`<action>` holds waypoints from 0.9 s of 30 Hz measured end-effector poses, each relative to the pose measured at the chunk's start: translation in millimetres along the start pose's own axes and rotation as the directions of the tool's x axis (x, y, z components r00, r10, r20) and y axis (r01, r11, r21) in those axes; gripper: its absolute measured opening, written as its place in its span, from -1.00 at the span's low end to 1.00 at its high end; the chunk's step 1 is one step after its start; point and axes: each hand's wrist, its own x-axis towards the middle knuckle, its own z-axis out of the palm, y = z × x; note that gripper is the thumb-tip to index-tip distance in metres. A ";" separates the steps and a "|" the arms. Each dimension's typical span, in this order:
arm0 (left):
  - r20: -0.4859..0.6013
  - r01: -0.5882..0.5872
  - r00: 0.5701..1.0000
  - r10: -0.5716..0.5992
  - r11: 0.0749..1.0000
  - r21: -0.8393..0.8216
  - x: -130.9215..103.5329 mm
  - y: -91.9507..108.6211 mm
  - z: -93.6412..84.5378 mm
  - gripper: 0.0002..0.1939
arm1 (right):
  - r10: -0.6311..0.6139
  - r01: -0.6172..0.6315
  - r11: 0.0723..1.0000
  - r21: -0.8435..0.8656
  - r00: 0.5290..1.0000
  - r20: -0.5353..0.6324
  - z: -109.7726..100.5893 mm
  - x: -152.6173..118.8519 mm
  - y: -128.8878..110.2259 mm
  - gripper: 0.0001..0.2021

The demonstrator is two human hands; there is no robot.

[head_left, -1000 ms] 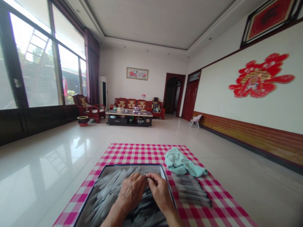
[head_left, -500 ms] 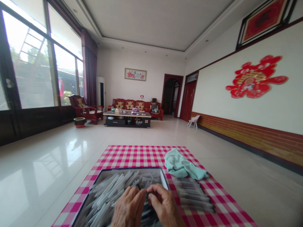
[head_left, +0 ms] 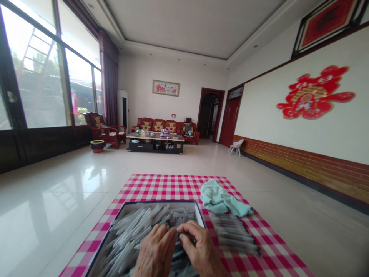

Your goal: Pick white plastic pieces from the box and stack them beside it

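Note:
A shallow box [head_left: 124, 206] with a dark blue rim holds many translucent, pen-like tubes [head_left: 138, 227] and darker small parts. Over its near part, my left hand [head_left: 157, 250] and my right hand [head_left: 198, 246] meet at the fingertips. Both hands have their fingers pinched together; whatever is between them is too small and hidden to name. To the right of the box lies a row of similar tubes with dark ends [head_left: 236, 234], side by side on the checked cloth. A mint-green cloth [head_left: 221, 198] lies crumpled just beyond that row.
The pink-and-white checked tablecloth [head_left: 164, 184] covers the table under everything. Farther off across the tiled floor stand a low coffee table [head_left: 155, 143], a red wooden sofa [head_left: 158, 126], an armchair [head_left: 105, 130], a flower pot [head_left: 97, 146] and a small chair [head_left: 236, 147].
The view has shifted slightly. My hands remain together over the box, with my fingertips a little closer to each other.

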 end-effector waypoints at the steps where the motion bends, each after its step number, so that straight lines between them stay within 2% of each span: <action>1: -0.010 -0.002 1.000 0.002 1.000 -0.005 0.1 -0.1 -0.1 -0.81 | 0.023 -0.023 0.999 0.025 1.000 -0.002 1.5 -0.5 1.3 -0.86; 6: -0.024 -0.003 1.000 0.002 1.000 -0.020 0.6 -0.7 -1.2 -0.80 | 0.116 -0.118 0.976 0.182 0.993 0.018 6.8 -2.0 4.9 -0.88; 12: 0.031 0.017 0.999 -0.016 1.000 -0.021 -0.9 0.6 -2.2 -0.82 | 0.114 -0.124 0.976 0.179 0.991 0.066 1.7 -1.4 2.4 -0.83; 16: 0.044 0.009 0.999 -0.009 1.000 -0.013 -1.3 1.5 -2.9 -0.80 | 0.080 -0.085 0.993 0.085 0.995 0.055 1.9 -2.1 8.1 -0.76; 22: 0.065 0.004 0.998 -0.006 1.000 0.027 0.5 3.9 -1.9 -0.77 | -0.059 0.049 0.972 -0.232 0.998 -0.036 15.9 -5.4 21.4 -0.66; 24: 0.058 -0.004 0.998 0.002 0.999 0.034 0.7 4.7 -1.0 -0.77 | -0.055 0.036 0.960 -0.277 0.997 -0.060 19.2 -6.0 22.7 -0.63; 27: 0.057 0.006 0.998 -0.008 0.999 0.039 1.0 5.5 -0.2 -0.76 | 0.023 -0.036 0.974 -0.222 0.998 -0.060 16.4 -6.7 16.1 -0.63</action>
